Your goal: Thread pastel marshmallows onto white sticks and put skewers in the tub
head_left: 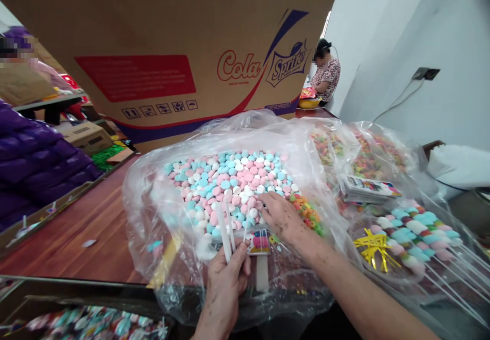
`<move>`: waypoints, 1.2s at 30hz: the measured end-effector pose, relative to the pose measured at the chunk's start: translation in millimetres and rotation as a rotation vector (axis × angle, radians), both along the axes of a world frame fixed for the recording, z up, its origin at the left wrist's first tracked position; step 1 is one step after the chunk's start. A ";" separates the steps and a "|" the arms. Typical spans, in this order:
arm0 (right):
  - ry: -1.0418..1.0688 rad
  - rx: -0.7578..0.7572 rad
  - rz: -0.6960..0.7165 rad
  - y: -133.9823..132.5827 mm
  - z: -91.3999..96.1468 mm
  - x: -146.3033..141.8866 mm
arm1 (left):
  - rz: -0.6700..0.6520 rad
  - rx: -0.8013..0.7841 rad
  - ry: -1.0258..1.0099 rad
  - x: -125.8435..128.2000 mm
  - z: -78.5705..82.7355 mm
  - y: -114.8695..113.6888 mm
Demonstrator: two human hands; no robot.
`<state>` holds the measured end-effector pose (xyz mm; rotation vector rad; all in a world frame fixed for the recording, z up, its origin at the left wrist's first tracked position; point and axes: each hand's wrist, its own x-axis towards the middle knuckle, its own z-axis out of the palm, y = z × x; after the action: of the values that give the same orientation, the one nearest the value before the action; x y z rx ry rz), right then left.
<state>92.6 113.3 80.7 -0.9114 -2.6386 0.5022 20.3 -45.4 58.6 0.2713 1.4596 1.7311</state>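
Observation:
A big clear plastic bag point(153, 212) lies open on the table, full of pink, blue and white marshmallow sweets point(229, 179). My left hand point(225, 281) grips two or three white sticks point(225, 230) that point up over the sweets. My right hand point(281, 217) reaches into the bag with its fingertips among the sweets at the pile's near edge. Beside that hand sits a small heap of orange and green sweets point(306, 212). A small printed card point(258, 241) lies between my hands.
A large Cola/Sprite cardboard box point(161, 49) stands just behind the bag. Finished sweet skewers point(417, 233) and yellow twist ties point(373, 248) lie at the right, with more bags of coloured sweets point(360, 156). Another person point(325, 74) sits far back. Purple packs point(34, 161) fill the left.

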 end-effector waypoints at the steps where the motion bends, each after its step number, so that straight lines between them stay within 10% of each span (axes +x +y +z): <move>1: -0.021 0.008 -0.008 1.3 0.3 -3.3 | 0.004 0.001 -0.001 -0.5 -2.7 -0.2; 12: -0.126 0.012 0.097 7.8 -4.2 -3.8 | 0.020 0.005 -0.022 2.0 -13.0 2.5; 23: 0.348 -0.212 0.001 22.2 2.7 31.5 | 0.004 -0.032 -0.035 2.2 -17.4 3.7; 36: 0.323 0.079 0.101 13.2 -6.7 3.6 | 0.014 -0.018 -0.037 0.2 -20.9 3.0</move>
<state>96.2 126.5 74.0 -0.6170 -2.3982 0.5175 20.5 -42.4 37.7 0.2187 1.4525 1.7241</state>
